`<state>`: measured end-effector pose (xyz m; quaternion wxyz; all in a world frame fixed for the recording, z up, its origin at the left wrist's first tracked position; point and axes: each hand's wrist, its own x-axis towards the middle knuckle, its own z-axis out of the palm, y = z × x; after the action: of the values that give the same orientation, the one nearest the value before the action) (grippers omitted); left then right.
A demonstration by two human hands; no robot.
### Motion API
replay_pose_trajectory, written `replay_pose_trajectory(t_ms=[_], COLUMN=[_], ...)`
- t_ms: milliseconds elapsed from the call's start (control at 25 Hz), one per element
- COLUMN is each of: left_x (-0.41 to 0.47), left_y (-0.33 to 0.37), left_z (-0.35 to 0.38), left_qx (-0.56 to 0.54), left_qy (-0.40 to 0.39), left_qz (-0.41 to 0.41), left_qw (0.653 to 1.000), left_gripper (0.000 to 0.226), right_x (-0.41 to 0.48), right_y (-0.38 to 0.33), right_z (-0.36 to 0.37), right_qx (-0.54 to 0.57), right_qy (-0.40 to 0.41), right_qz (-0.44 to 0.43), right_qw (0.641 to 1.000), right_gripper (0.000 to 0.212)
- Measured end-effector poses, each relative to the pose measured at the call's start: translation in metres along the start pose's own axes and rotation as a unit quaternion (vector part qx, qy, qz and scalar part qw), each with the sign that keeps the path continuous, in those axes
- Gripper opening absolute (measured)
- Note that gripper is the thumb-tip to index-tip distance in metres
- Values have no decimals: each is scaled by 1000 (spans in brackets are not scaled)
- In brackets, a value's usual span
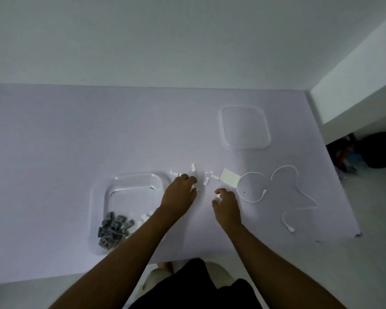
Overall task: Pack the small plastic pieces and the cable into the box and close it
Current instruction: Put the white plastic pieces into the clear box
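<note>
Lavender table [54,152]; clear box [132,195] open on it, grey pieces [114,228] and a few white ones heaped in its near corner; lid [244,128] lies well right of the box, further back; white cable [284,166] loose, far right of the box; left hand [179,192] just right of the box, fingers curled over the scattered white pieces [193,167] - can't tell if it grips one; right hand [226,205] beyond it, loosely curled, holding nothing; white card [230,177] between pieces and cable.

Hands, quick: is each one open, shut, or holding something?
Left hand: fingers curled over the white pieces; a grip cannot be told.
Right hand: open, fingers loosely curled, holding nothing.
</note>
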<state>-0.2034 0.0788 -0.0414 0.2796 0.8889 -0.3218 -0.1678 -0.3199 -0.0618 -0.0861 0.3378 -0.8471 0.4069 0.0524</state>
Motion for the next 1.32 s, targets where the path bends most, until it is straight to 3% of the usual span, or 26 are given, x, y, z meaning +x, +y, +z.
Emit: replay_pose_trajectory(t_ms=[120, 280, 480, 600, 680, 720, 800, 840, 880, 1000, 1080, 1200, 1240, 1320], left_x=[12, 18, 17, 20, 21, 22, 24, 25, 26, 31, 34, 37, 36, 32], left_y=[0, -3, 1, 6, 7, 7, 7, 7, 6, 1, -2, -4, -5, -2], left_z=[29, 53, 75, 83, 85, 85, 86, 86, 86, 85, 84, 84, 84, 83], left_qx=[35, 89, 114, 102, 93, 87, 58, 31, -8, -147, -177, -170, -159, -119], left_qy=[-48, -84, -74, -48, -32, -25, -16, -7, 5, 17, -13, -8, 3, 13], left_qz=[-51, -116, -154, -167, -172, -173, -176, -184, -200, -267, -282, -282, -277, -268], left_qw=[997, 986, 979, 980, 980, 981, 982, 982, 980, 952, 943, 944, 948, 956], left_gripper=[32, 42, 30, 26, 22, 20, 19, 20, 20, 31, 39, 35, 32, 26], right_x=[12, 34, 53, 61, 62, 63, 67, 69, 72, 80, 86, 98, 101, 106], right_y=[17, 26, 30, 29, 20, 14, 6, 5, 6, 6, 3, 3, 6, 9], right_z=[4, 7, 4, -1, -5, -8, -20, -27, -34, -47, -47, -37, -33, -28], right_qx=[-36, -65, -100, -28, 99, 213, 454, 527, 562, 593, 558, 291, 182, 64], right_qy=[14, -26, -85, -104, -127, -148, -219, -249, -270, -273, -255, -171, -124, -81], right_qz=[-15, -69, -173, -132, -40, 31, 158, 192, 207, 208, 207, 84, 15, -69], right_qw=[999, 995, 976, 985, 986, 965, 849, 789, 754, 729, 762, 938, 975, 992], right_gripper=[31, 29, 14, 21, 28, 26, 20, 24, 26, 21, 21, 18, 15, 14])
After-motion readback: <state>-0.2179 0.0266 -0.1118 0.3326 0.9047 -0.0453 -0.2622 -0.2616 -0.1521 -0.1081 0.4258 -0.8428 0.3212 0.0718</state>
